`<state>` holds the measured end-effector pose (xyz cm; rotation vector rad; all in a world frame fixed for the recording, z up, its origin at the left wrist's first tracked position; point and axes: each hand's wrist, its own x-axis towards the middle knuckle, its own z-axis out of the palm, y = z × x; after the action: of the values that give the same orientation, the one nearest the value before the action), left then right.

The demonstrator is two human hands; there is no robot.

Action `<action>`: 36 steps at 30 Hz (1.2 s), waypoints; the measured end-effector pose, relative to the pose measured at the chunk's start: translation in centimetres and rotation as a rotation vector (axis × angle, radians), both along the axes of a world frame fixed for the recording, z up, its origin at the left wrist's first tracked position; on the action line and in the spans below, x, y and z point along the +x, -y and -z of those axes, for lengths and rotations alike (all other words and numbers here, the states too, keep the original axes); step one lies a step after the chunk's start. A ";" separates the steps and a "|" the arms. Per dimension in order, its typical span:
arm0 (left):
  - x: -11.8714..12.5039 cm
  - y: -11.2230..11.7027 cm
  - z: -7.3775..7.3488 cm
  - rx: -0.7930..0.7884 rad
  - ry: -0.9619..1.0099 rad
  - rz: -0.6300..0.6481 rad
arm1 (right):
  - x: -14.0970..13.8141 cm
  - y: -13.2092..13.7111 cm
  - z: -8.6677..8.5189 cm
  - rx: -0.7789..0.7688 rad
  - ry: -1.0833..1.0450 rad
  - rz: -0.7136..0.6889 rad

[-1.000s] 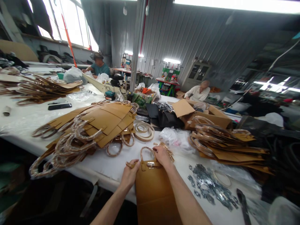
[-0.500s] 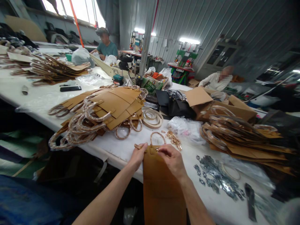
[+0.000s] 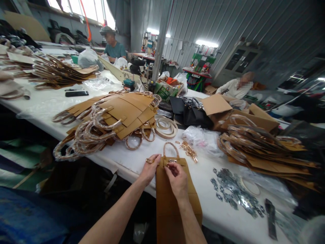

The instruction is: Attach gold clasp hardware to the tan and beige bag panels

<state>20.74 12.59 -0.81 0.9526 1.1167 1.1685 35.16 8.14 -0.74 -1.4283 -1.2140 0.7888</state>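
Note:
A brown leather bag panel [image 3: 162,200] lies over the table's front edge, its plastic-wrapped handle [image 3: 170,145] pointing away from me. My left hand [image 3: 148,171] is closed at the panel's upper left edge, a gold-coloured metal fitting [image 3: 149,161] showing between its fingers. My right hand [image 3: 178,179] is over the panel just below the handle, thumb and fingers pinched on a small shiny metal fitting [image 3: 167,165], partly hidden by the fingertips. Another shiny piece [image 3: 172,160] shows at the handle's base. Beyond the panel lies a small heap of gold-coloured fittings [image 3: 189,151].
Brown panels with wrapped handles form piles at left [image 3: 127,112] and right [image 3: 274,152]. Flat metal plates [image 3: 236,189] are scattered at right, near a black tool [image 3: 271,218]. A strap coil [image 3: 166,127] and plastic bags [image 3: 200,139] lie behind. Two people sit farther back.
My right hand has shifted left and slightly down across the panel. My left hand has turned slightly at the edge. At far left, another person's hand with a brown strap-like piece has appeared.

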 end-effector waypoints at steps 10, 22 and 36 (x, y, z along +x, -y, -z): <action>-0.2 0.2 0.3 0.022 0.000 0.024 | -1.1 0.3 -0.5 0.036 0.081 0.066; -0.3 0.6 0.0 0.082 -0.090 0.029 | -1.4 -0.3 -0.7 0.032 0.170 0.027; 0.2 1.8 -0.2 0.177 -0.177 0.015 | -3.4 0.3 -1.2 0.081 0.344 0.106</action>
<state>20.92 10.79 -0.65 1.2177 1.1575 1.2032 31.75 7.88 0.44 -1.5892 -1.3981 0.4256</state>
